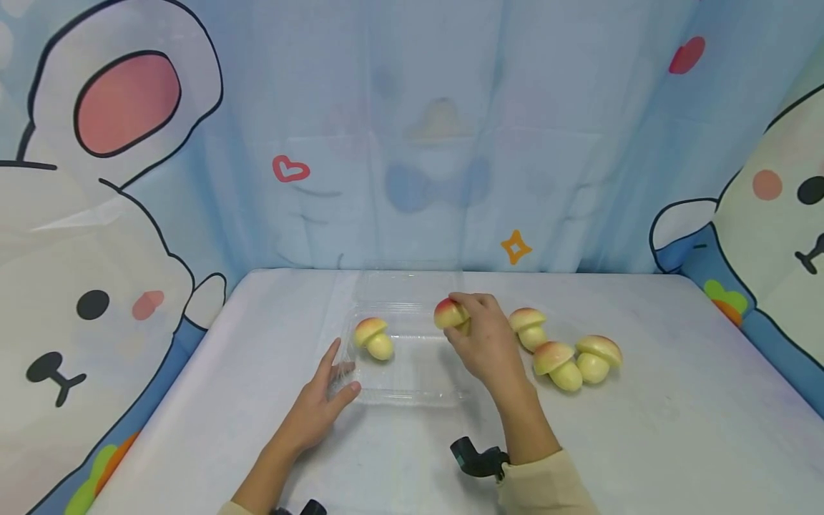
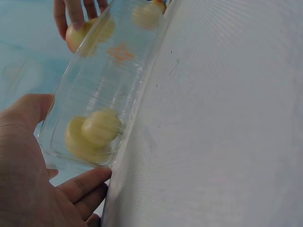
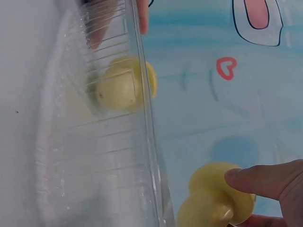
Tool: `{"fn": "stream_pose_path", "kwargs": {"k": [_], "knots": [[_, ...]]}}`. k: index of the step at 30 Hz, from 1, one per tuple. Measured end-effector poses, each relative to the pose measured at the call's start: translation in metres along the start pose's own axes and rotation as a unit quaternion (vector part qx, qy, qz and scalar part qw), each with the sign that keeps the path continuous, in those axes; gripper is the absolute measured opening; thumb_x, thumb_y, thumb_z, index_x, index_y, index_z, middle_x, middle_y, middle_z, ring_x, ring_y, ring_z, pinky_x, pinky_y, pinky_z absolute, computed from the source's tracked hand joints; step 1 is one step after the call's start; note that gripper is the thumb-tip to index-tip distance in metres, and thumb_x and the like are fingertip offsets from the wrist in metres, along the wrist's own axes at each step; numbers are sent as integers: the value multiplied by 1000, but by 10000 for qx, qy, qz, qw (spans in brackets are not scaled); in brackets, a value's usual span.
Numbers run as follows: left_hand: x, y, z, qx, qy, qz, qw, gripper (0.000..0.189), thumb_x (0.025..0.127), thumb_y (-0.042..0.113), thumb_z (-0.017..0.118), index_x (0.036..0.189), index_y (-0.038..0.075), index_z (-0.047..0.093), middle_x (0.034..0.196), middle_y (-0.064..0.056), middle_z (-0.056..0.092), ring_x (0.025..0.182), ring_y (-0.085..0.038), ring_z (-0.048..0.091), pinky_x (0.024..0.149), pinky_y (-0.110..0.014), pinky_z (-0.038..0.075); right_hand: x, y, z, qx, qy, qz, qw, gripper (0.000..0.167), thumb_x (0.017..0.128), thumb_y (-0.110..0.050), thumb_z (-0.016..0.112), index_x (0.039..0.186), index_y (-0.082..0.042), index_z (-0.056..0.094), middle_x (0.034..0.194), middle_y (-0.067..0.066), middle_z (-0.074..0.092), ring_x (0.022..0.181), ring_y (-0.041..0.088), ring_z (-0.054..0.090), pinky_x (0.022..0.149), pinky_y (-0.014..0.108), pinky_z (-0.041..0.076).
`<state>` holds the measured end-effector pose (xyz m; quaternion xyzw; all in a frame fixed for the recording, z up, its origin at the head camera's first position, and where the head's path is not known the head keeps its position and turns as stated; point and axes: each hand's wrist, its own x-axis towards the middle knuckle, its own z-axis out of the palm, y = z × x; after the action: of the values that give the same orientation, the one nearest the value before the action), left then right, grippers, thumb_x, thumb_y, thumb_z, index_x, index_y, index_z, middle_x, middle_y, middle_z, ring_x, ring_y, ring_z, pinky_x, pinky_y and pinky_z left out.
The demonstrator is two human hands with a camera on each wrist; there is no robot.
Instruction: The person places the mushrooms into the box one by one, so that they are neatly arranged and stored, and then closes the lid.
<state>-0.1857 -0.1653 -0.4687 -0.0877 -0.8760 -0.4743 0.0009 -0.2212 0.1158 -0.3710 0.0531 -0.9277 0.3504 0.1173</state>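
Observation:
A clear plastic box (image 1: 412, 383) with a see-through lid lies on the table. Inside its left part sits one yellow toy mushroom (image 1: 373, 339) with a reddish cap; the left wrist view shows this mushroom (image 2: 94, 135) through the box wall. My left hand (image 1: 322, 404) is at the box's left end, fingers spread, its thumb touching the rim. My right hand (image 1: 484, 336) pinches a second toy mushroom (image 1: 449, 315) over the box's right side. In the right wrist view, thumb and fingers hold that mushroom (image 3: 215, 189) by its cap, beside the box wall.
Three more toy mushrooms lie grouped right of the box: one at the back (image 1: 529, 327), one in front (image 1: 557, 365) and one at the right (image 1: 599, 356). The white table (image 1: 676, 429) ends at a blue cartoon curtain (image 1: 412, 200). Black wrist-worn devices show below both hands.

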Motion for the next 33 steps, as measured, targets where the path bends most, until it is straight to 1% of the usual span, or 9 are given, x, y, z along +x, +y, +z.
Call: {"fn": "stream_pose_path", "kwargs": {"k": [7, 15, 22, 28, 33], "knots": [[0, -1, 0, -48, -6, -47, 10000, 82, 103, 40, 61, 168, 26, 13, 152, -10, 57, 151, -44, 37, 120, -70, 22, 1, -4, 12, 102, -32, 14, 9999, 53, 93, -12, 74, 144, -12, 60, 143, 20, 55, 122, 39, 61, 100, 52, 53], [-1, -1, -1, -82, -17, -96, 9999, 82, 103, 40, 61, 167, 26, 13, 152, -11, 57, 151, -44, 37, 120, -70, 22, 0, -7, 27, 289, 62, -4, 9996, 52, 91, -13, 76, 142, -14, 63, 141, 17, 56, 122, 38, 62, 102, 53, 52], [-1, -1, -1, -140, -46, -76, 9999, 81, 103, 39, 61, 168, 26, 13, 152, -10, 57, 152, -43, 36, 121, -70, 21, 0, -8, 37, 241, 121, -129, 9996, 51, 90, -12, 77, 140, -12, 64, 137, 18, 58, 115, 35, 64, 95, 50, 55], [-1, 1, -2, -133, -45, -89, 9999, 82, 103, 39, 61, 168, 26, 13, 152, -10, 57, 152, -43, 36, 121, -70, 22, 0, -9, 42, 307, 136, -203, 9992, 50, 90, -10, 76, 138, -11, 65, 136, 19, 59, 116, 36, 65, 97, 51, 54], [-1, 1, -2, -104, -31, -77, 9999, 81, 103, 40, 61, 167, 27, 13, 152, -9, 57, 152, -42, 36, 121, -70, 22, 2, -10, 47, 286, 112, -268, 9992, 50, 89, -10, 77, 138, -10, 66, 133, 19, 61, 112, 35, 65, 94, 50, 54]]}}
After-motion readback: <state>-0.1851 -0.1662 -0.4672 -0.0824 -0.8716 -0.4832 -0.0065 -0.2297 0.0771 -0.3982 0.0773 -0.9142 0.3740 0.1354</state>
